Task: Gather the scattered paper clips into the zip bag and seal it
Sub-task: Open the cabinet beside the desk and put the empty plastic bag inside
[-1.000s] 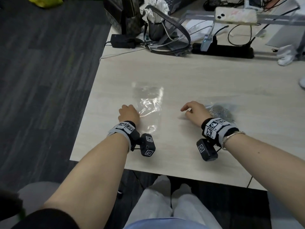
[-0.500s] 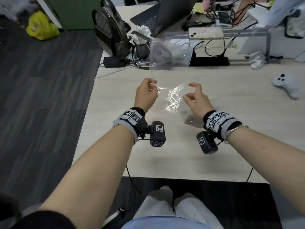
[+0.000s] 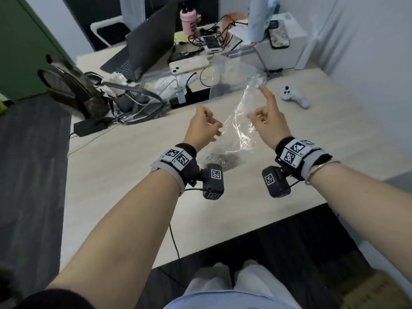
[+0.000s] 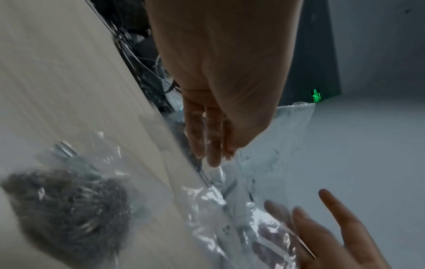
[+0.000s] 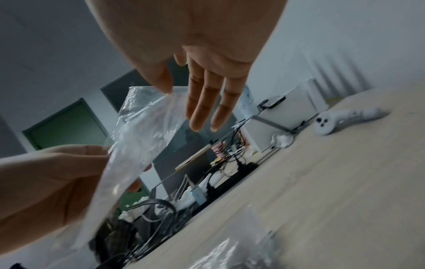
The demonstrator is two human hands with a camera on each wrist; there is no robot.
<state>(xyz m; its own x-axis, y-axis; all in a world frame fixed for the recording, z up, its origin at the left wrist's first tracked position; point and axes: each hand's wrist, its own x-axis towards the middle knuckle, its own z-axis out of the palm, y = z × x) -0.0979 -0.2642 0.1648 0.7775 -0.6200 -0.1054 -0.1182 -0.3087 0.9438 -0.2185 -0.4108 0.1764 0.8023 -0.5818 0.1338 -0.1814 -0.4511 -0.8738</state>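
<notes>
1. Head view: two hands up over the table [image 3: 138, 157], one clear zip bag [image 3: 242, 121] stretched between them in the air. The left hand [image 3: 201, 130] has its fingers curled, pinching the bag's lower left edge. The right hand [image 3: 268, 121] pinches the upper part, index finger sticking straight up. One pile of paper clips [image 3: 219, 159] sits on the table under the bag, between the wrists; way too many to count. At the back: one laptop [image 3: 147, 47], one pink bottle [image 3: 188, 20], one white controller [image 3: 294, 97], one dark backpack [image 3: 73, 88].

2. Left wrist view: blurry. The left hand [image 4: 220, 91] reaches down with fingertips on the bag [image 4: 264, 163]; can't really see how tight the pinch is from here. The right hand's fingers [image 4: 331, 227] show behind the plastic. The clip pile [image 4: 69, 205] lies lower left on the table, apart from the bag.

3. Right wrist view: the right hand [image 5: 195, 54] has its thumb tip on the bag's [image 5: 142, 131] top edge, three fingers hanging straight. The left hand [image 5: 50, 178] grips the lower edge. One controller [image 5: 345, 120] on the table.
</notes>
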